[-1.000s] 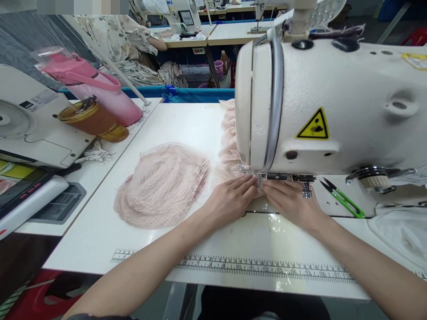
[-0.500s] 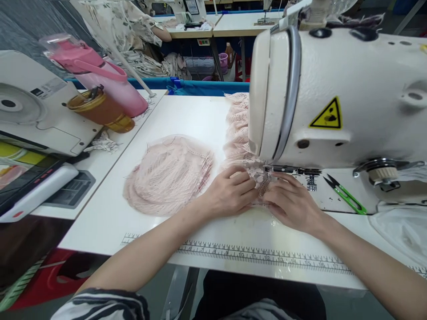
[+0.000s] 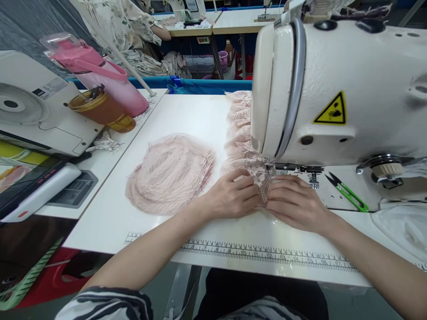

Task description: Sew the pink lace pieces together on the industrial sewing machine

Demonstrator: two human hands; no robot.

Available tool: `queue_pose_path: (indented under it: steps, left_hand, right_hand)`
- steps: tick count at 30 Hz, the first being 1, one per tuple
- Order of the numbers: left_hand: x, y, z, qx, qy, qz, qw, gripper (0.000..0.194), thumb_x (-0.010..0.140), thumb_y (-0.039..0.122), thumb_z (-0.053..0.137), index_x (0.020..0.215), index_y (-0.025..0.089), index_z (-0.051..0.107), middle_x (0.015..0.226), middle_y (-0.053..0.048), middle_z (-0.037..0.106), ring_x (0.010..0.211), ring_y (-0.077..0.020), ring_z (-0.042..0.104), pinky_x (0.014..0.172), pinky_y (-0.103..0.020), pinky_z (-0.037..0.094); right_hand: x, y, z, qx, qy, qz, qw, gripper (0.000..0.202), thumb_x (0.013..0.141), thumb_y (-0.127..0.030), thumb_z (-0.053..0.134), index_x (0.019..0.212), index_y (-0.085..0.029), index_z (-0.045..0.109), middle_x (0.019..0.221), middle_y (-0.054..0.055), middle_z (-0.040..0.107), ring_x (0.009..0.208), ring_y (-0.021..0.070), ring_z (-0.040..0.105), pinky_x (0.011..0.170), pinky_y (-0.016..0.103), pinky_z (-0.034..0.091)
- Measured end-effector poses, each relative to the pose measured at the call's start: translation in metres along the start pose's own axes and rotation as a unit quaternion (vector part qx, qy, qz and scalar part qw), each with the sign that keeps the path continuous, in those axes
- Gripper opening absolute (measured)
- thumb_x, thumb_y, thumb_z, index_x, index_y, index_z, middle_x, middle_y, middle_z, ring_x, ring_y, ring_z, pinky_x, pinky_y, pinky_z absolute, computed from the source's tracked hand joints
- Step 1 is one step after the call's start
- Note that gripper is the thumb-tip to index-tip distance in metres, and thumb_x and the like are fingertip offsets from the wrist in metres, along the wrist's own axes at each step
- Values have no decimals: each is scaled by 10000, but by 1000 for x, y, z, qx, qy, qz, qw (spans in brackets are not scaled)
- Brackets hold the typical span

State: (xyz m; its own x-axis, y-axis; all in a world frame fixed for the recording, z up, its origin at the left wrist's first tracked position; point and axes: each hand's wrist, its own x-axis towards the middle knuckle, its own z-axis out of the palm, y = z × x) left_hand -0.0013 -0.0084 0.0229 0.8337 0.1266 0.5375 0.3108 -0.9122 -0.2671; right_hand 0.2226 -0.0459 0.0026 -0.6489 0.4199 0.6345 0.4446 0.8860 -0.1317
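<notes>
A strip of gathered pink lace (image 3: 240,133) runs toward me beside the sewing machine head (image 3: 280,93), its near end under the presser foot (image 3: 269,167). My left hand (image 3: 235,195) is closed on the lace just left of the foot, with its fingers curled. On the near right of the foot, my right hand (image 3: 296,202) has its fingers together, closed on the lace edge; its thumb is hidden. A narrow patterned band of lace shows between the two hands. To the left lies a stack of round pink lace pieces (image 3: 170,175).
Green thread snips (image 3: 348,193) lie right of the needle area. White cloth (image 3: 400,226) rests at the right. A printed ruler (image 3: 243,252) follows the front edge. At left stand a pink bottle (image 3: 110,84), a brown cup (image 3: 103,109) and another machine (image 3: 43,106). A person sits beyond.
My right hand's fingers have straightened from a more curled grip and now lie flatter along the lace. My left hand keeps its hold. The view has shifted slightly.
</notes>
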Motion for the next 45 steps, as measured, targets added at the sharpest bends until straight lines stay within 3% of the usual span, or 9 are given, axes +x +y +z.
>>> queue_pose_path:
  steps: [4,7,10,15,39,45]
  left_hand:
    - [-2,4,3,-52,-61,-31,996,201,975,269,455,933,187,634,971,-19,720,939,-161,644,931,-316,509]
    - [-5,6,8,-99,-110,-75,986,386,974,306,429,1264,81,548,1292,-128,631,1238,-232,560,1059,-378,464]
    - [-7,7,11,-119,-149,-110,976,538,957,369,437,1382,39,455,1419,-170,522,1327,-265,492,1098,-403,439]
    - [-7,5,11,-109,-188,-128,968,565,936,407,449,1404,92,478,1437,-145,503,1333,-281,487,1105,-432,430]
    - [-10,-8,7,-123,-223,-100,962,602,896,414,492,1398,82,490,1444,-143,493,1360,-287,452,1146,-437,371]
    - [-7,-8,8,-116,-230,-106,960,605,893,418,501,1399,87,487,1433,-144,506,1350,-291,465,1133,-455,384]
  right_hand:
    - [-2,-1,0,-27,-21,-1,999,90,877,-139,614,905,-197,676,868,-7,728,932,155,648,843,304,532]
    - [-5,-1,3,-33,-25,14,999,145,902,-156,571,871,-221,697,804,-15,721,869,135,653,747,257,520]
    - [-7,-1,6,-40,-22,29,999,188,915,-163,546,847,-227,710,763,-10,712,826,126,644,699,233,499]
    - [-6,-2,10,-59,-29,33,997,231,925,-145,515,834,-229,710,714,-17,703,762,115,626,659,217,482]
    - [10,-7,7,-81,16,-43,996,207,913,-89,555,774,-166,688,722,-36,724,638,88,625,558,229,506]
    - [7,-5,8,-80,17,-40,996,198,900,-76,557,782,-174,682,722,-30,713,689,104,631,589,233,510]
